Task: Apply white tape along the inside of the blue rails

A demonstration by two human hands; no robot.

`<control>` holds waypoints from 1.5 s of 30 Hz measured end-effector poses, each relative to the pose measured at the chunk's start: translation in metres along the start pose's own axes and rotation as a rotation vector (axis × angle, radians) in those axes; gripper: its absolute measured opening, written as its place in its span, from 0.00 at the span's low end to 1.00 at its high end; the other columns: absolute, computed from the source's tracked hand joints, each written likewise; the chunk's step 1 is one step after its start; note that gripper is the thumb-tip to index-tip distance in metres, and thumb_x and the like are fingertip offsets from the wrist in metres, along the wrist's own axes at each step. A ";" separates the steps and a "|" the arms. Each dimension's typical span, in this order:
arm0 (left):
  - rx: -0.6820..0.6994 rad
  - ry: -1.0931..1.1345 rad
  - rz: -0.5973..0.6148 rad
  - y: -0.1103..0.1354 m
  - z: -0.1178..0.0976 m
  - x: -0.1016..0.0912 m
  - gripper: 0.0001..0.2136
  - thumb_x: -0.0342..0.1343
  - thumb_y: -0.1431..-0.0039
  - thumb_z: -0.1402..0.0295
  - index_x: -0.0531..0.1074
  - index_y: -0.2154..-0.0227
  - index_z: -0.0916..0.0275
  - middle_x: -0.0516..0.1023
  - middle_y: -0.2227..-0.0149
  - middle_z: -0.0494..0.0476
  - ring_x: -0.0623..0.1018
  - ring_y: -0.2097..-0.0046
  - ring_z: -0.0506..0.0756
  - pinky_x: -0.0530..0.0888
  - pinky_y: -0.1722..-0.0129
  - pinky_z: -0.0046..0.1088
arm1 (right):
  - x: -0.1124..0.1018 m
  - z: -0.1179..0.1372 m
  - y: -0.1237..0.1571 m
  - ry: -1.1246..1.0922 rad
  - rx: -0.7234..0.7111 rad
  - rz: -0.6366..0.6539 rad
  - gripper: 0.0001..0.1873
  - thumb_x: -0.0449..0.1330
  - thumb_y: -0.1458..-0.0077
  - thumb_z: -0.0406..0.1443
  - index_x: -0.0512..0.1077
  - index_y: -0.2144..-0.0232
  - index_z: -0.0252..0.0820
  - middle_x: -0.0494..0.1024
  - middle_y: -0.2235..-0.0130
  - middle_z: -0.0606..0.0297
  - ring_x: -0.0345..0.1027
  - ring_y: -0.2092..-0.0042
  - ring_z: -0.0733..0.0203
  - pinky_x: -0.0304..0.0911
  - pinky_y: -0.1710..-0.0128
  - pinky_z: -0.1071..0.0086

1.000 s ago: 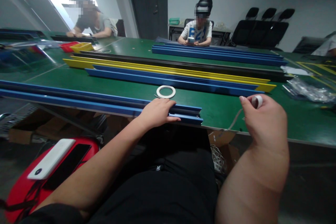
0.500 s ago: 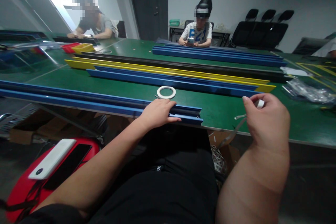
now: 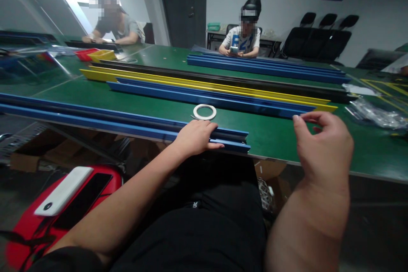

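My left hand (image 3: 196, 137) lies over the right end of a long blue channel profile (image 3: 140, 126) at the table's near edge. Its fingers reach across the top and the thumb rests along the near side, gripping it. A black strip (image 3: 234, 137) runs inside the channel. Just beyond the fingers lies a roll of narrow white tape (image 3: 204, 106). My right hand (image 3: 325, 144) is raised over the table, right of the channel's end. Its fingers are loosely curled, thumb and index tips close to each other, and nothing shows in them.
Farther back lie another blue profile (image 3: 197, 95), a yellow profile (image 3: 223, 89), a black one (image 3: 270, 85) and more blue profiles (image 3: 267, 69). Clear plastic bags (image 3: 376, 112) are at right. Two people sit across the green table. Below stands a box (image 3: 270, 168) with white scraps.
The white strip that hung from my right hand is gone from it; a small white piece now shows by the scraps below. My left hand stays on the channel profile.
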State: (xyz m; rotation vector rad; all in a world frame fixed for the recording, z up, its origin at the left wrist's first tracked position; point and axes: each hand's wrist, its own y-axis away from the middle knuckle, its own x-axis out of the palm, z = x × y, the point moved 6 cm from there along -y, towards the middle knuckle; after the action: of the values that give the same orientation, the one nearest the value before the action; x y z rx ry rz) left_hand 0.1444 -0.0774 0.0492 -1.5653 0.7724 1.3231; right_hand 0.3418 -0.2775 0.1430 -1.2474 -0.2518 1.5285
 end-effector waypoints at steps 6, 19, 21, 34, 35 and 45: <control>0.032 0.057 0.000 -0.001 0.003 0.001 0.33 0.58 0.50 0.40 0.68 0.49 0.60 0.77 0.56 0.61 0.76 0.53 0.64 0.68 0.55 0.37 | 0.070 0.059 0.028 -0.186 -0.385 0.435 0.16 0.59 0.42 0.45 0.73 0.56 0.42 0.77 0.55 0.57 0.69 0.52 0.53 0.62 0.50 0.59; 0.056 0.128 -0.030 0.003 0.005 -0.004 0.30 0.60 0.48 0.45 0.67 0.50 0.64 0.76 0.56 0.63 0.76 0.52 0.64 0.68 0.53 0.39 | 0.147 0.076 0.068 -0.032 -0.543 0.898 0.34 0.66 0.50 0.45 0.64 0.42 0.46 0.73 0.46 0.56 0.67 0.46 0.48 0.59 0.46 0.55; 0.056 0.145 -0.020 0.004 0.006 -0.004 0.30 0.61 0.49 0.47 0.67 0.50 0.63 0.76 0.56 0.64 0.76 0.51 0.65 0.68 0.52 0.39 | 0.151 0.079 0.069 -0.004 -0.545 0.925 0.37 0.67 0.52 0.45 0.63 0.40 0.47 0.73 0.45 0.56 0.66 0.46 0.48 0.59 0.46 0.55; 0.147 0.480 -0.261 0.020 0.002 -0.022 0.25 0.57 0.41 0.65 0.63 0.41 0.61 0.72 0.44 0.64 0.71 0.42 0.61 0.67 0.41 0.41 | 0.148 0.084 0.069 0.087 -0.574 0.932 0.34 0.66 0.50 0.48 0.65 0.44 0.44 0.75 0.50 0.54 0.68 0.49 0.50 0.60 0.51 0.61; 0.124 0.518 -0.297 0.024 0.002 -0.023 0.21 0.55 0.40 0.66 0.65 0.43 0.61 0.73 0.45 0.63 0.72 0.43 0.60 0.68 0.42 0.41 | 0.148 0.085 0.069 0.072 -0.581 0.934 0.34 0.66 0.51 0.48 0.66 0.44 0.45 0.76 0.50 0.55 0.68 0.49 0.50 0.60 0.51 0.62; -0.612 1.388 -0.104 0.076 -0.002 0.031 0.13 0.51 0.38 0.58 0.73 0.60 0.61 0.81 0.62 0.58 0.79 0.63 0.54 0.76 0.63 0.33 | 0.135 0.092 0.059 0.047 -0.655 0.844 0.35 0.67 0.53 0.51 0.68 0.46 0.43 0.77 0.53 0.55 0.69 0.50 0.51 0.62 0.52 0.62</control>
State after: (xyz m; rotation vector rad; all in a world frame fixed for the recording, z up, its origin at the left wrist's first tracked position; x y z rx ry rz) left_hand 0.0843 -0.1058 0.0010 -2.9840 1.0675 0.1736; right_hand 0.2535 -0.1502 0.0642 -2.0718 -0.2097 2.2219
